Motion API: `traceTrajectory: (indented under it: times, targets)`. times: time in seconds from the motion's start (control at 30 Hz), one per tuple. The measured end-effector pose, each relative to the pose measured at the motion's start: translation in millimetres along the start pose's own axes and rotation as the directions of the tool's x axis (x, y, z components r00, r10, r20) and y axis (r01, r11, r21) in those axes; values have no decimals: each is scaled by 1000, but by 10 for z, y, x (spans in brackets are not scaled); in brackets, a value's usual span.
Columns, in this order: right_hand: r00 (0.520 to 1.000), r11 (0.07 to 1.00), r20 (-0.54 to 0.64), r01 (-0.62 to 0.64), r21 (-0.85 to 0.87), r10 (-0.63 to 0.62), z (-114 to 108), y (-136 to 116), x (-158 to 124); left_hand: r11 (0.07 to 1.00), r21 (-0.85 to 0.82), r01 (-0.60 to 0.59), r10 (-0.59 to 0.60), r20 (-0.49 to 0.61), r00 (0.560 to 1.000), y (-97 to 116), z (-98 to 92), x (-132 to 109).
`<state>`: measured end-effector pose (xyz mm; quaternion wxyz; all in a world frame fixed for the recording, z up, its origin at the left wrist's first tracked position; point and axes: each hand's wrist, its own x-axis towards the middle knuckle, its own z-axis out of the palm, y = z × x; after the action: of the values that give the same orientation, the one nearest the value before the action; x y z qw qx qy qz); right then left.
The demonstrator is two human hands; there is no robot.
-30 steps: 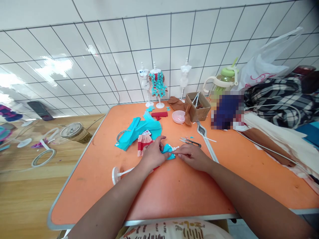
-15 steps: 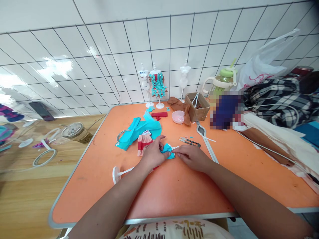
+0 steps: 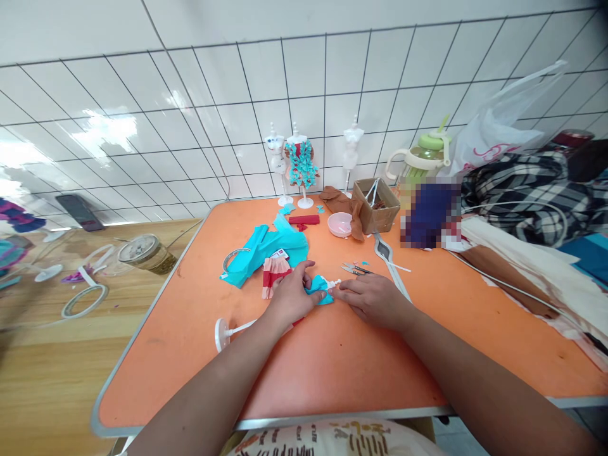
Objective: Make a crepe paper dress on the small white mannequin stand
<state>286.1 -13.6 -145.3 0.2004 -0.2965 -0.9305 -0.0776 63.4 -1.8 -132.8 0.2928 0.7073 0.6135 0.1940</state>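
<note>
Turquoise fabric (image 3: 317, 282) mid-frame is clamped in the left hand (image 3: 291, 297); right hand (image 3: 373, 301), loosely curled, meets its edge, grip unclear; upper-right box (image 3: 384, 220) holds brown bits (image 3: 379, 204).

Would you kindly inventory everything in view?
Rectangular tabletop: 1, orange, centre
Upright miniature mannequins: 3, white, back
Tipped round base: 1, white, front left
Wide crinkled sheet: 1, turquoise, left
Small ruffled piece: 1, turquoise, centre
Striped pleated piece: 1, red-pink, left
Tape rings: 2+, pale, left
Metal thread snips: 1, silver, centre
Shallow bowl: 1, pink, back
Square box: 1, brown, back
Lidded jug: 1, green, right
Plastic bag: 1, white, right
Checked cloth: 1, black-white, right
Lidded jar: 1, clear, left
Phone-like device: 1, dark, left
Tiled wall: 1, white, behind
Left hand: 1, bare, on ruffled piece
Right hand: 1, bare, beside it
</note>
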Motion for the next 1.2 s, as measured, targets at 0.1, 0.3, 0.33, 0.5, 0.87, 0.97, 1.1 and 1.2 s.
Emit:
traceTrajectory:
  times: [0.1,0.3,0.33,0.5,0.87,0.97,1.1,1.2]
  targets:
    - [1000,1000,-1,4,-10,-4,9,-17,9,1000,2,0,0,1,1000,1,0,-8]
    - [999,999,34,-3,-38,4,29,-47,23,1000,-19,-17,16,-5,1000,-24,4,-9]
    - [999,999,38,-9,-37,10,30,-50,22,999,-26,-19,19,-8,1000,-29,3,-9]
    - [995,998,-90,-30,59,35,-9,-29,-12,999,-21,-36,36,-13,999,-36,3,-13]
    - [902,846,-144,-312,433,407,149,-30,132,984,113,-138,151,-115,982,-20,7,-75]
    - [917,839,-93,-309,449,387,232,-28,216,963,153,-221,241,-128,962,-38,5,-96]
    - [926,865,-79,-310,395,368,254,-39,258,951,137,-279,297,-141,944,-72,7,-105]
    - [943,911,-99,-275,307,318,232,-47,230,938,119,-325,341,-164,926,-110,3,-95]
